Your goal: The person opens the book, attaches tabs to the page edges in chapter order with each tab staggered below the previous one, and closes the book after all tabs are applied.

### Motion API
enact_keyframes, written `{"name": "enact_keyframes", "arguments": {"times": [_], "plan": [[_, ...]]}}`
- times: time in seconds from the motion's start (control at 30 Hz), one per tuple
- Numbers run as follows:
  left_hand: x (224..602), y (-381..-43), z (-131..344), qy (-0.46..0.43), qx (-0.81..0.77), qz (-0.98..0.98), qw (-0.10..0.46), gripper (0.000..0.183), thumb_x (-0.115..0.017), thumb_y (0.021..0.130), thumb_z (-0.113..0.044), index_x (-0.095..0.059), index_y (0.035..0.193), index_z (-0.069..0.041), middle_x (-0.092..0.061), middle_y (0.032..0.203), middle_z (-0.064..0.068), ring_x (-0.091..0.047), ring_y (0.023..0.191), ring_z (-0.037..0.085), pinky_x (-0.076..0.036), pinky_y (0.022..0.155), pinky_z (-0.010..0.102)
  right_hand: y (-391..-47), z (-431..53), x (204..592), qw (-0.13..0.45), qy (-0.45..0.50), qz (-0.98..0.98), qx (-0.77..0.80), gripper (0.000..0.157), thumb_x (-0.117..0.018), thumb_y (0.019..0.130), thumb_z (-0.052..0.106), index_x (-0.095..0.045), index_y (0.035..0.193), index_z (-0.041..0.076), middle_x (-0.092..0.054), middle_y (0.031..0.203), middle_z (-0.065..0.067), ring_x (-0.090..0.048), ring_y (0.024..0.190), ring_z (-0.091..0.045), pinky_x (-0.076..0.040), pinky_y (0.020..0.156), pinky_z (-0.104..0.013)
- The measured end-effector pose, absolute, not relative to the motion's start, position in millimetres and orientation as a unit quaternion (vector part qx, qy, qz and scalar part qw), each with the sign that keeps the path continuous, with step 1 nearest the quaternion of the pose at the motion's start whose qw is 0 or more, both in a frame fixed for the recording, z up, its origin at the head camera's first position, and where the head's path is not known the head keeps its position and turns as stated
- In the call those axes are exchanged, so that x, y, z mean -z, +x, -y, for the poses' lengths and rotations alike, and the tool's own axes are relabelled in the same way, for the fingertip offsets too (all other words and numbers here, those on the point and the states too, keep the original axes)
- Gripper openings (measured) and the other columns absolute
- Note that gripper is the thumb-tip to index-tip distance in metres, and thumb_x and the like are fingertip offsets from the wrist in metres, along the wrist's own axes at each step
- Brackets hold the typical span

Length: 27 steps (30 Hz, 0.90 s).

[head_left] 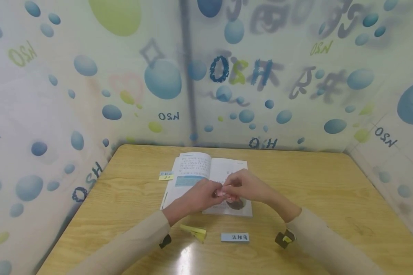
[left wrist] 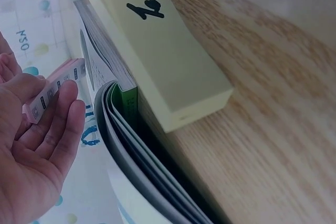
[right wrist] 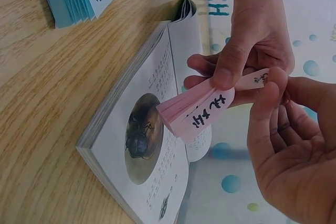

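Observation:
Over the open book (head_left: 194,164), both hands meet at a pink pad of sticky notes (right wrist: 202,107). My left hand (head_left: 200,194) holds the pad between thumb and fingers; its printed underside shows in the left wrist view. Thumb and index finger of my right hand (head_left: 247,186) pinch the far end of a pink note (right wrist: 254,80) that lifts from the pad. Dark handwriting marks the pad and the lifted note. On the book's right page is a round insect picture (right wrist: 143,139), partly covered by the hands in the head view.
Blue and yellow tabs (head_left: 166,175) stick out from the book's left edge. Nearer on the wooden table (head_left: 313,183) lie a yellow sticky-note pad (head_left: 193,230) with fanned sheets and a blue pad (head_left: 235,237), both handwritten. A patterned wall covering (head_left: 289,126) stands behind the table.

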State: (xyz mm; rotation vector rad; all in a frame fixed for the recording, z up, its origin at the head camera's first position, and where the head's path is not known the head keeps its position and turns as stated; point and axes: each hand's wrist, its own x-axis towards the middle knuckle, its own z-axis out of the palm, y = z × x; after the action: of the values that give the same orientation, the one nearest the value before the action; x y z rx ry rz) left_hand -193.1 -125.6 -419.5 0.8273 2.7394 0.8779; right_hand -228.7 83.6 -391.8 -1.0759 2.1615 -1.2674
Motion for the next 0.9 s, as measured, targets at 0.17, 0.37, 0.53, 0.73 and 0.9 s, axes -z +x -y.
{"name": "enact_keyframes", "arguments": {"times": [0.17,0.37,0.53,0.73,0.9], "plan": [[419,-193,126,0.272,-0.291,-0.914,0.077,0.013,-0.069,0.099,-0.026,-0.071,0.095,-0.014,-0.053,0.061,-0.008,-0.046,0.050,0.006,-0.036,0.048,0.020,-228,-84,390,0.207,-0.383,-0.777,0.455,0.013,-0.068,0.099,0.010,-0.076,0.089,0.009,-0.067,0.072,-0.002,-0.060,0.063,-0.016,-0.053,0.059,-0.029],[417,-192,126,0.261,-0.299,-0.914,0.083,0.011,-0.071,0.098,-0.024,-0.070,0.093,-0.014,-0.054,0.061,-0.007,-0.046,0.051,0.007,-0.037,0.049,0.021,-227,-86,388,0.208,-0.378,-0.781,0.452,0.012,-0.069,0.098,0.011,-0.076,0.090,0.007,-0.068,0.074,-0.001,-0.061,0.064,-0.017,-0.056,0.061,-0.036],[417,-192,126,0.264,-0.305,-0.912,0.080,0.011,-0.071,0.098,-0.023,-0.070,0.093,-0.014,-0.057,0.065,-0.008,-0.048,0.054,0.006,-0.038,0.051,0.021,-228,-88,388,0.214,-0.371,-0.776,0.462,0.011,-0.068,0.099,0.012,-0.076,0.093,0.007,-0.069,0.077,-0.008,-0.063,0.068,-0.020,-0.057,0.063,-0.034],[418,-193,126,0.269,-0.306,-0.911,0.070,0.010,-0.072,0.097,-0.022,-0.071,0.092,-0.014,-0.060,0.070,-0.011,-0.050,0.056,0.006,-0.041,0.054,0.021,-226,-91,385,0.219,-0.367,-0.770,0.473,0.011,-0.068,0.099,0.011,-0.075,0.095,0.004,-0.069,0.078,-0.011,-0.063,0.068,-0.020,-0.058,0.063,-0.034],[419,-193,126,0.273,-0.301,-0.911,0.065,0.013,-0.071,0.098,-0.024,-0.070,0.089,-0.014,-0.058,0.065,-0.010,-0.048,0.054,0.005,-0.039,0.051,0.021,-224,-93,380,0.220,-0.371,-0.768,0.473,0.011,-0.068,0.099,0.009,-0.075,0.095,0.002,-0.068,0.076,-0.007,-0.062,0.067,-0.018,-0.058,0.062,-0.035]]}}
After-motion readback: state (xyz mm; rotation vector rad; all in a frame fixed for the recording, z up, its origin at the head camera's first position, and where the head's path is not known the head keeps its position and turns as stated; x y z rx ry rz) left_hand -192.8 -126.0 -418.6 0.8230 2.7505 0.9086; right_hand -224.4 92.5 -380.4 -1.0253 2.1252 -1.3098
